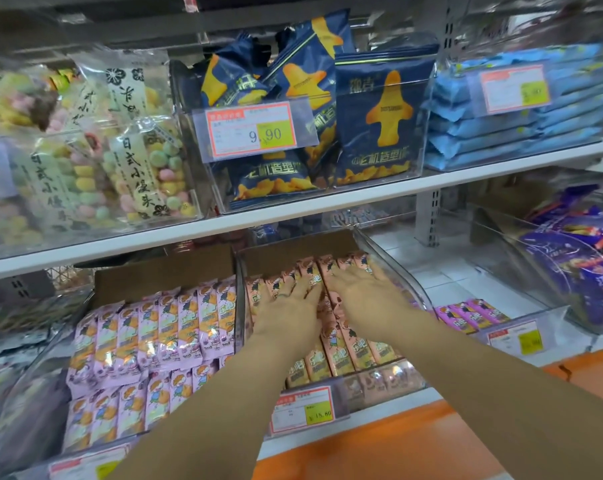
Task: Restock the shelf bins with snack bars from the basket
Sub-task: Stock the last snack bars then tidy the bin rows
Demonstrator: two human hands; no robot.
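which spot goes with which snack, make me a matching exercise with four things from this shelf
Things
1. lilac snack bars
2. navy bags with a yellow plane shape
3. light blue packets
4. salmon-pink snack bars

Places
A. lower shelf, under the left hand and right hand
B. upper shelf, far right
C. lower shelf, just left of both hands
D. upper shelf, middle

Pairs: 1-C, 2-D, 3-B, 4-A
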